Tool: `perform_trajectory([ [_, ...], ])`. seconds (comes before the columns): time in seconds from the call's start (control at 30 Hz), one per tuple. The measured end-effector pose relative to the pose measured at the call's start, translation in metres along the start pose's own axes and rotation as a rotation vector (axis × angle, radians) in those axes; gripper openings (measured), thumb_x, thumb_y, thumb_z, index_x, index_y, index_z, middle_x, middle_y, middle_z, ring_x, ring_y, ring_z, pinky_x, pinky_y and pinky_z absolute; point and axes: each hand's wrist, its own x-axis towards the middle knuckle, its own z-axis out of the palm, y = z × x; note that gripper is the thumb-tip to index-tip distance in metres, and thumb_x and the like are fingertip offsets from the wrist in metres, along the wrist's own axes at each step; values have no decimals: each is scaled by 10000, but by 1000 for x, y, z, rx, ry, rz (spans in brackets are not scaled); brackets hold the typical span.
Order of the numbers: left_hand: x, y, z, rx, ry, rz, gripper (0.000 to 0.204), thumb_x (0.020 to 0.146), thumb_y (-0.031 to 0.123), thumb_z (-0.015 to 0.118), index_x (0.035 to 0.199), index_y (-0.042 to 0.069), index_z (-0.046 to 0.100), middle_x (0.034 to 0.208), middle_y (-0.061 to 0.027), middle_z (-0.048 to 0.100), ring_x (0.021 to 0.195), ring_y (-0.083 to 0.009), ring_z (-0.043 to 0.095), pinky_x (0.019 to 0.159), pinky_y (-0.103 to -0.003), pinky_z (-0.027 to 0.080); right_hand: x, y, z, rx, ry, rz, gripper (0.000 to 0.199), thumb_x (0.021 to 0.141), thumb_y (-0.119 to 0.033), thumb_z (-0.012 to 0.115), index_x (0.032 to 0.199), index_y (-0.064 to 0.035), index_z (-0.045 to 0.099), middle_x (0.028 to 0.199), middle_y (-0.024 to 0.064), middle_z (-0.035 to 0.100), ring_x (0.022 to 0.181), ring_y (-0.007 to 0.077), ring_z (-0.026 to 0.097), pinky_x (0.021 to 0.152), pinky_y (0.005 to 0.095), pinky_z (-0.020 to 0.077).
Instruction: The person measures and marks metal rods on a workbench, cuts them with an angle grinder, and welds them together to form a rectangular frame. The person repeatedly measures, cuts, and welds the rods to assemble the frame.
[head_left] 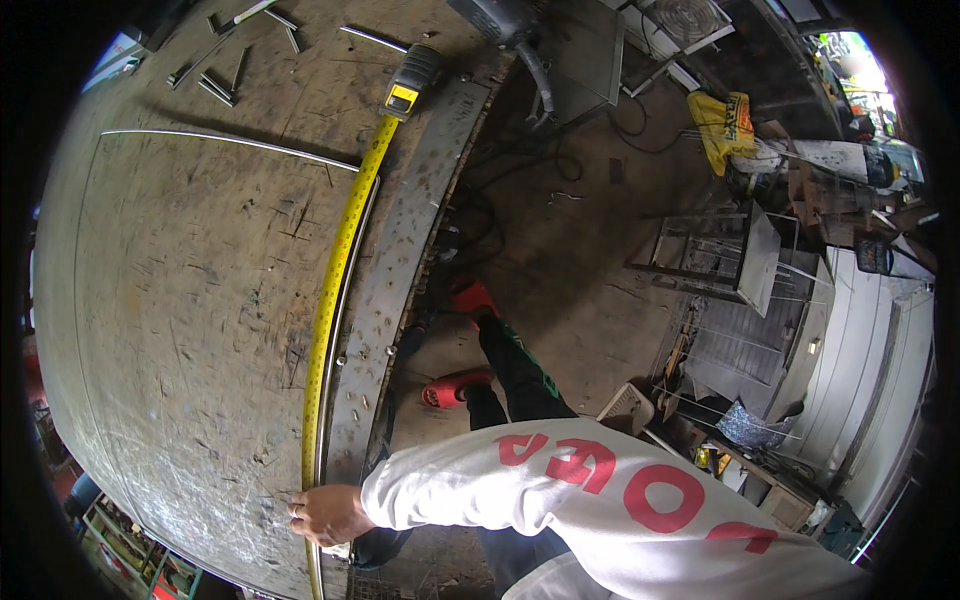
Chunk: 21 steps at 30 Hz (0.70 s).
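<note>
My right hand [333, 515], with a ring on one finger, reaches in from the lower right in a white sleeve with red print. Its fingers close over the yellow blade of a tape measure [340, 255] at the near edge of the worktable. The blade stretches away from the hand to the black-and-yellow tape case [412, 82] at the far end. A thin bent metal rod [352, 262] runs close beside the blade, and its other leg crosses the tabletop to the left. What lies beneath the fingers is partly hidden. My left hand is out of view.
A grey metal strip [400, 235] with bolts lines the worktable's [190, 300] right edge. Short rod pieces [215, 88] lie at the far left. A power tool [500, 25] sits at the far edge. Red shoes [457, 387], a metal frame [715, 260] and a yellow bag [722, 130] are on the floor.
</note>
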Motion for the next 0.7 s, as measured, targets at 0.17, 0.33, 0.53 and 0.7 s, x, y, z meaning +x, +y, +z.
perform_trajectory([
  [0.17,3,7,4,2,-19,-3,514,973,83,762,1452,99,576,1346,-239,654,1093,-328,689,772,-503,627,1,1,0,119,-51,29,263,926,-239,611,900,-27,764,1066,140,696,1144,381,665,1081,533,483],
  [0.33,1,11,5,-7,-39,-9,532,980,89,754,1474,105,556,1379,-250,636,1113,-340,683,772,-527,628,-1,0,-6,63,-9,5,315,943,-238,578,1006,22,745,1125,176,707,1181,405,658,1108,559,461],
  [0.53,7,8,3,-26,-88,-15,555,988,97,745,1499,112,531,1419,-262,614,1137,-354,677,771,-555,629,0,-2,-2,144,-12,103,346,956,-250,578,1069,23,758,1153,176,727,1200,380,662,1116,523,447],
  [0.7,2,-10,-26,-244,-238,-79,573,994,103,738,1520,117,511,1452,-273,596,1157,-366,671,771,-578,630,7,-15,-13,-90,-138,58,300,924,-233,633,1039,14,758,1063,134,729,1116,320,675,1030,470,460],
])
